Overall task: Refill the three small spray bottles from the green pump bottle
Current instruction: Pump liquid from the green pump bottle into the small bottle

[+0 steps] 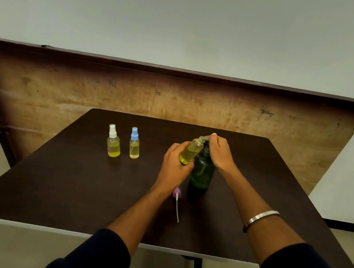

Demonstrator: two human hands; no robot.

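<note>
Dark desk seen from above, with a worn wooden board standing on edge behind it against a pale wall. Left hand: fingers curled round an open, capless spray bottle of yellow liquid, held tilted with its neck up and to the right. Right hand: fingers bent over the pump head of the green pump bottle, fingertips at the spout, which meets the mouth of the tilted bottle. The green bottle stands upright on the desk, right of centre, just behind and touching the held bottle. The purple spray cap lies on the desk just in front of the left wrist, its thin dip tube pointing towards the near edge. Two further small bottles stand upright, side by side and well to the left: the white-capped spray bottle and, on its right, the blue-capped spray bottle, both holding yellow liquid. A silver bangle circles the right forearm; dark sleeves cover both arms below it.
</note>
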